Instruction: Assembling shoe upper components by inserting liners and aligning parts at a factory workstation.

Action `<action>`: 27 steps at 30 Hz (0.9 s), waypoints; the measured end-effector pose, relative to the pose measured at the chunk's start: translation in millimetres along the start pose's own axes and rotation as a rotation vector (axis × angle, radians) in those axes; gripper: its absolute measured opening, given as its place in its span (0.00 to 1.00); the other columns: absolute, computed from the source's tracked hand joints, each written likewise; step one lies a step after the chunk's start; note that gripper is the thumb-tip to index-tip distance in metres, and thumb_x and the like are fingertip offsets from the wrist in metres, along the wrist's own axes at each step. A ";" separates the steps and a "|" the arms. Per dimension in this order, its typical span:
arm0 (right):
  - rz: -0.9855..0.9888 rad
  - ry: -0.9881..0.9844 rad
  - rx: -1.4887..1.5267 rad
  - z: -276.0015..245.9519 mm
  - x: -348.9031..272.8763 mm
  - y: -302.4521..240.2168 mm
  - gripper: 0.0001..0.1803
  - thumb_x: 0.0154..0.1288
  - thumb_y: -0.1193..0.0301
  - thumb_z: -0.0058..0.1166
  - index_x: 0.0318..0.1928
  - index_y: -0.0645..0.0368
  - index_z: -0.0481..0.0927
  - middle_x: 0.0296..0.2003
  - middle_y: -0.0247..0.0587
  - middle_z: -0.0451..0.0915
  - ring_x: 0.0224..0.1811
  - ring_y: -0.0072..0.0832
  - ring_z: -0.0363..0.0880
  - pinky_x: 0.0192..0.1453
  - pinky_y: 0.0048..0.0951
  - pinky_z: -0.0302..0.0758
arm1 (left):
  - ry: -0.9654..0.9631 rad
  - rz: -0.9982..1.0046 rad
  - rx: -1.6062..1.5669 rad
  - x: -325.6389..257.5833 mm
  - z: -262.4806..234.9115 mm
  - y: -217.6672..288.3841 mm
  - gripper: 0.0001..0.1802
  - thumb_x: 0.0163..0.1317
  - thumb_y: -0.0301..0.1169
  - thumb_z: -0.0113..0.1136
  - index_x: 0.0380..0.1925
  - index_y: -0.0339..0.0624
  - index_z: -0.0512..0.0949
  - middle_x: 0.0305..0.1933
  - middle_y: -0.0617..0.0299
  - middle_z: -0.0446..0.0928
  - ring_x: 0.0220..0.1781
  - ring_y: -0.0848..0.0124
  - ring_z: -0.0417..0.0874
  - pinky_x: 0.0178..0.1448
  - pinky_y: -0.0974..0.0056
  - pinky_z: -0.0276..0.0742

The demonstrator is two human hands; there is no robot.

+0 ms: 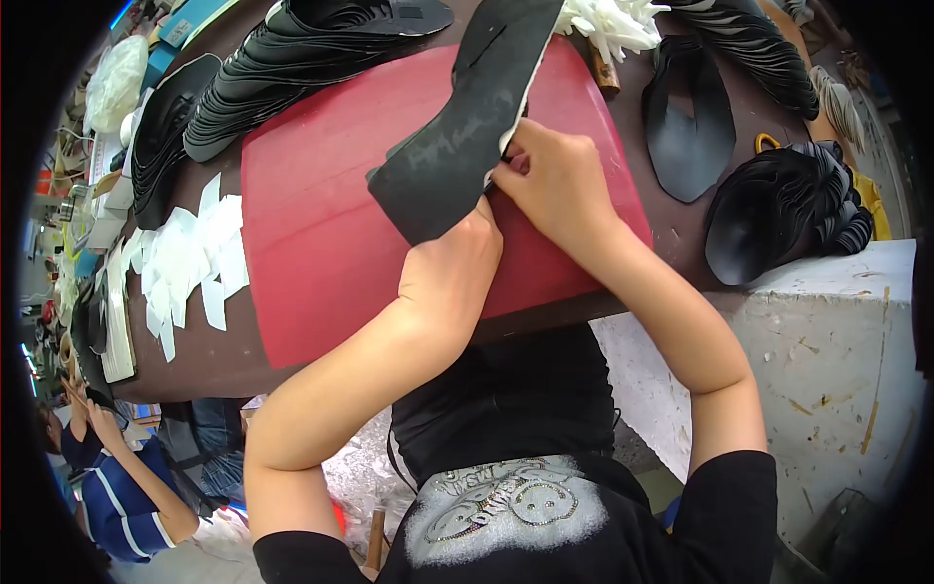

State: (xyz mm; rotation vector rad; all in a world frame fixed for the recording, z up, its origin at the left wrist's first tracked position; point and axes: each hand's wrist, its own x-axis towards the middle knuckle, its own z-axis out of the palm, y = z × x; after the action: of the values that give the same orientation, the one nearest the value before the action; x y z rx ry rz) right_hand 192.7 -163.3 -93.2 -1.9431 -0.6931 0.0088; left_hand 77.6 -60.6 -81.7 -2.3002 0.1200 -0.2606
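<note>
The left hand [457, 243] is grasping a flat, dark grey, angular sheet piece [438, 161] by its lower edge, its fingertips hidden beneath; it is probably steadying the piece. The right hand [559, 175] is pinching the pale-rimmed right edge with bent fingers, close beside the left, seemingly for fine control there. The piece is hanging tilted over a smooth red mat [321, 243], which is likely protecting the dark brown surface [185, 378]. White four-sided slips [195, 258] are lying left of the mat, and a fanned black stack [263, 73] is resting behind, both apparently staying within reach while leaving the middle free.
</note>
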 end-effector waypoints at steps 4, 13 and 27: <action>0.135 -0.044 0.345 -8.3 7.0 -2.4 0.10 0.51 0.71 0.65 0.30 0.64 0.81 0.24 0.43 0.83 0.21 0.30 0.75 0.28 0.28 0.73 | 0.016 -0.036 -0.120 0.3 9.1 0.3 0.14 0.58 0.24 0.52 0.42 0.28 0.79 0.36 0.51 0.80 0.33 0.66 0.75 0.43 0.67 0.70; -0.148 0.161 -0.051 -13.6 7.4 10.1 0.11 0.50 0.73 0.65 0.33 0.66 0.81 0.25 0.45 0.83 0.23 0.31 0.76 0.30 0.29 0.74 | 0.193 0.088 -0.227 -16.4 16.2 -10.9 0.16 0.58 0.23 0.53 0.46 0.29 0.79 0.39 0.49 0.80 0.33 0.68 0.76 0.40 0.70 0.73; -0.207 0.138 -0.195 -13.7 2.3 4.4 0.11 0.52 0.73 0.60 0.34 0.66 0.77 0.22 0.49 0.81 0.23 0.50 0.80 0.28 0.42 0.75 | 0.087 0.124 -0.040 -0.1 1.1 -8.1 0.18 0.59 0.23 0.53 0.50 0.29 0.76 0.36 0.52 0.79 0.30 0.67 0.76 0.36 0.68 0.74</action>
State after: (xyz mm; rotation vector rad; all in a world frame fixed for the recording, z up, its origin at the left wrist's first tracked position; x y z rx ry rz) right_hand 200.8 -174.9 -89.7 -2.0252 -0.8236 -0.3285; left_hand 77.8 -54.3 -76.5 -2.3111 0.3136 -0.2972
